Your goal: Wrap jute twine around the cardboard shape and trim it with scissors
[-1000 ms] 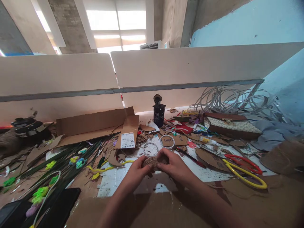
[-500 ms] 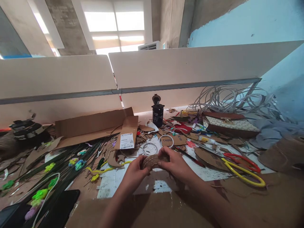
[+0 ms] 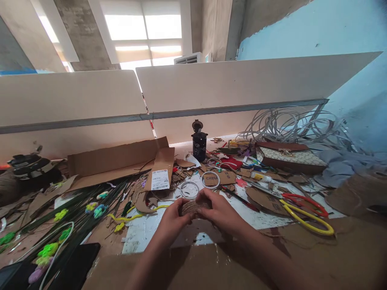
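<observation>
Between my two hands is a curved brown piece wrapped in twine (image 3: 191,206), held just above the table's front part. My left hand (image 3: 173,219) grips its left end, thumb on the near side. On the other end my right hand (image 3: 217,208) is closed, fingers curled over the top and thumb in front. The underside of the piece is hidden by my hands. Just beyond lie two rings, a silvery ring (image 3: 189,189) and a white ring (image 3: 211,180) resting by printed cardboard.
Scissors with red and yellow handles (image 3: 308,213) lie at right, near a patterned handbag (image 3: 290,157). A black cup (image 3: 199,147) with its lid up stands at the back. An opened cardboard box (image 3: 117,161), green stems and yarn flowers (image 3: 48,249) cover the left.
My fingers have shifted slightly on the twine-wrapped piece, and it now sits lower and more covered between them. The whole view has moved a little; the other things lie as before.
</observation>
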A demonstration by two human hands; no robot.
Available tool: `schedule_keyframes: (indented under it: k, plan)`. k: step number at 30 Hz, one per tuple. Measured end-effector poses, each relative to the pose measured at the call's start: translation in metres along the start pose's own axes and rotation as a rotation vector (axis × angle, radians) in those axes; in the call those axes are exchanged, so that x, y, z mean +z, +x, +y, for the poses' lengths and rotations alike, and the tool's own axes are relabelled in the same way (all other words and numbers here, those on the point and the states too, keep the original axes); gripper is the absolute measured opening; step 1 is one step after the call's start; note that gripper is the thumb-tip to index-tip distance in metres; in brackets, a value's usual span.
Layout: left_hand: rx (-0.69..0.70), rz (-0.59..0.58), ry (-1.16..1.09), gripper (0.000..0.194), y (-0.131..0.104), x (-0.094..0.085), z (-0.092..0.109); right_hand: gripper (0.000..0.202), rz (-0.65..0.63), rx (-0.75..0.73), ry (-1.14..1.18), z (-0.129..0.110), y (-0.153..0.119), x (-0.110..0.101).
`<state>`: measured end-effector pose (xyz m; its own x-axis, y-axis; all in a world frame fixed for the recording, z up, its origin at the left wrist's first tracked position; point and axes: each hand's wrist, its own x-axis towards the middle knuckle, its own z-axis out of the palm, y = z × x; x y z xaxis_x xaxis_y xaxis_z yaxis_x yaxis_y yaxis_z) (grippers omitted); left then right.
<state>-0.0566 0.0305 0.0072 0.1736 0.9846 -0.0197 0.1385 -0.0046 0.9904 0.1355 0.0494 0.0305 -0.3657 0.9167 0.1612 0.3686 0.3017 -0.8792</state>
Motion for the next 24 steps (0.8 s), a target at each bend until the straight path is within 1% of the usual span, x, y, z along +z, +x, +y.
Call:
schedule_keyframes:
  k: [4,6,7,8,10,12,13,17,21,24]
  plan:
    - [-0.115,0.080,0.001,0.031,0.003,-0.005,0.000,0.025,0.010,0.056,0.001,0.002,0.003,-0.004]
    - [-0.175,0.073,0.008,0.034,0.002,-0.006,0.003,0.026,0.009,0.071,-0.006,0.002,0.004,-0.004]
    - [-0.184,0.063,0.009,0.034,0.001,-0.006,0.005,0.026,0.010,0.067,-0.012,0.002,0.004,-0.004]
    - [-0.174,0.052,0.011,0.033,0.000,-0.005,0.007,0.025,0.013,0.060,-0.018,0.001,0.003,-0.004]
    - [-0.109,0.043,0.034,0.031,-0.003,-0.003,0.011,0.024,0.011,0.048,-0.021,-0.001,0.003,-0.003]
    - [-0.046,0.052,0.091,0.030,-0.004,-0.001,0.015,0.023,0.005,0.045,-0.004,-0.004,0.002,-0.002]
    - [-0.035,0.056,0.124,0.030,-0.005,-0.001,0.016,0.022,0.003,0.045,0.004,-0.005,0.001,-0.002]
    - [-0.057,0.063,0.180,0.027,-0.005,0.000,0.017,0.021,-0.001,0.017,0.016,-0.004,0.001,-0.003]
    - [-0.072,0.076,0.194,0.019,-0.005,0.001,0.012,0.018,-0.017,-0.005,0.038,0.003,0.001,-0.001]
    - [-0.034,0.065,0.244,0.018,-0.005,0.001,0.008,0.017,-0.026,-0.008,0.008,0.005,0.001,0.002]
